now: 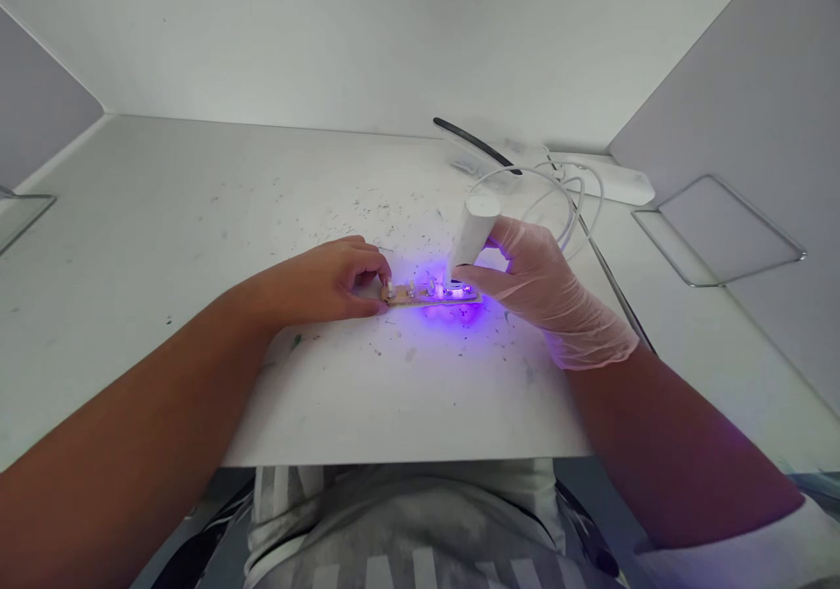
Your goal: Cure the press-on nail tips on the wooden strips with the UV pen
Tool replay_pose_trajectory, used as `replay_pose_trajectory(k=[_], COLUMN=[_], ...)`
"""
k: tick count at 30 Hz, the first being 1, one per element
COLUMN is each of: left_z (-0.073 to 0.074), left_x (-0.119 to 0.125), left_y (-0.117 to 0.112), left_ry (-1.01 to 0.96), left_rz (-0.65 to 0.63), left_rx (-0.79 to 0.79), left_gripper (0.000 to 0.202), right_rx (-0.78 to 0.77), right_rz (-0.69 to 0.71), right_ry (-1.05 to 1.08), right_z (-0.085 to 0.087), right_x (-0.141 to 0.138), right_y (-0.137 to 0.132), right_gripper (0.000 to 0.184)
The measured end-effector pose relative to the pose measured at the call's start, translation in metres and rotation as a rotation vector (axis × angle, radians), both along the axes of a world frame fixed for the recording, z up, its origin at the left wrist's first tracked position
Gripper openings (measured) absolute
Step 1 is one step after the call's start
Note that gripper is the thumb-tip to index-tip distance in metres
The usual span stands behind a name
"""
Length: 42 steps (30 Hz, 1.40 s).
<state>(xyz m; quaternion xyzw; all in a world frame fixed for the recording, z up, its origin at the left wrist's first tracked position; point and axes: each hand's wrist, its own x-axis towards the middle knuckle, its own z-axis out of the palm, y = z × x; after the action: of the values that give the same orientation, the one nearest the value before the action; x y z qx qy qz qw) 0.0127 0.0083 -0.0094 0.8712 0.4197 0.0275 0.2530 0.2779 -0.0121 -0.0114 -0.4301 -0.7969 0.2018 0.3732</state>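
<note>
A narrow tan circuit board strip (420, 295) with small white parts lies on the white table (197, 221). My bare left hand (332, 278) pinches the strip's left end, fingers curled. My right hand (542, 287), in a thin translucent glove, grips a white pen-shaped lamp (473, 230) held tip-down on the strip's right end. Violet light (452, 296) glows at its tip and spills onto the table.
A white cable (564, 195) loops from the lamp toward a white power strip (610, 182) at the back right. A dark slim tool (476, 143) lies beside it. A wire frame (722, 230) leans on the right partition. Small dark specks litter the tabletop.
</note>
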Motion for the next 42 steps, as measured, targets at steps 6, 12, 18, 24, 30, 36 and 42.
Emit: replay_pose_trajectory(k=[6, 12, 18, 24, 30, 36, 42], left_z=[0.0008, 0.0007, 0.0001, 0.0004, 0.0019, 0.003, 0.0016], left_x=[0.0012, 0.0007, 0.0001, 0.0008, 0.0009, 0.0017, 0.0012], left_y=[0.0002, -0.0006, -0.0001, 0.0004, -0.0004, -0.0011, -0.0001], left_ry=[-0.002, 0.003, 0.007, 0.005, 0.005, 0.009, 0.011], left_rz=[-0.003, 0.003, 0.005, 0.002, 0.003, 0.005, 0.003], left_rx=[0.003, -0.003, -0.005, -0.006, -0.013, -0.014, -0.012], left_gripper=[0.026, 0.026, 0.026, 0.026, 0.025, 0.026, 0.026], right_rx=[-0.006, -0.004, 0.002, -0.011, -0.008, -0.011, 0.005], right_rz=[0.001, -0.004, -0.002, -0.003, -0.012, -0.004, -0.001], right_ry=[0.004, 0.004, 0.005, -0.003, -0.011, -0.007, -0.017], right_z=[0.0013, 0.0023, 0.0003, 0.0006, 0.0018, 0.0014, 0.0012], right_x=[-0.0007, -0.0012, 0.0007, 0.0006, 0.0, 0.0002, 0.0004], right_y=[-0.0004, -0.0005, -0.0001, -0.0006, -0.0003, -0.0002, 0.0005], right_gripper=[0.007, 0.006, 0.007, 0.007, 0.007, 0.007, 0.007])
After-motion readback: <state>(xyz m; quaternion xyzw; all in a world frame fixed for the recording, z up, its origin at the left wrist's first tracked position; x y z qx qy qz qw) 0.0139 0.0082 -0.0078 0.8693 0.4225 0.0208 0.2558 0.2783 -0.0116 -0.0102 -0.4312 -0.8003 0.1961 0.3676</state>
